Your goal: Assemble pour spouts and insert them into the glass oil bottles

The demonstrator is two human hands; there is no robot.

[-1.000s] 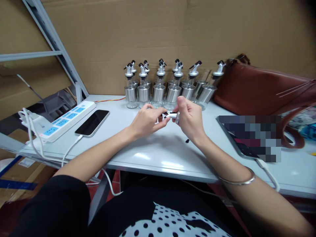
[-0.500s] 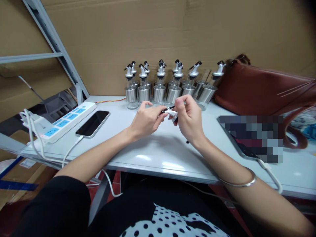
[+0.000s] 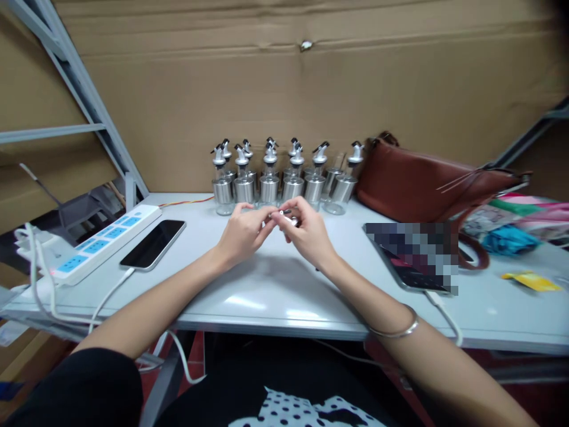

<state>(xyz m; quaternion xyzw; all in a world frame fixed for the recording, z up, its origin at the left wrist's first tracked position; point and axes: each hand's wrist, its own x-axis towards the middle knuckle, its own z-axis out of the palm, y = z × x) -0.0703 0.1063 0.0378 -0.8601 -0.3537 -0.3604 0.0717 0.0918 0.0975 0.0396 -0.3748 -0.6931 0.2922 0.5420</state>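
Above the middle of the table, my left hand [image 3: 242,232] and my right hand [image 3: 309,234] meet at the fingertips around a silver and black bottle pourer spout [image 3: 291,220]. Both are closed on it, and fingers cover most of the spout. My left fingers pinch its left end; my right thumb and fingers wrap its body. Behind them stand several glass bottles with steel sleeves [image 3: 269,191], most topped with similar pourers. One bottle [image 3: 334,177] at the back right has an open neck without a pourer. A small dark piece [image 3: 317,270] lies beside my right wrist.
On the left lie a white power strip [image 3: 104,243] and a phone [image 3: 153,244] on a cable. At right are a charging device [image 3: 404,261], a brown leather bag [image 3: 409,184] and a yellow packet [image 3: 531,281]. A cardboard wall [image 3: 200,101] rises behind the white table [image 3: 267,296].
My right hand has closed in on my left, covering more of the spout. The camera view has shifted, showing more of the table's right side and the cardboard wall.
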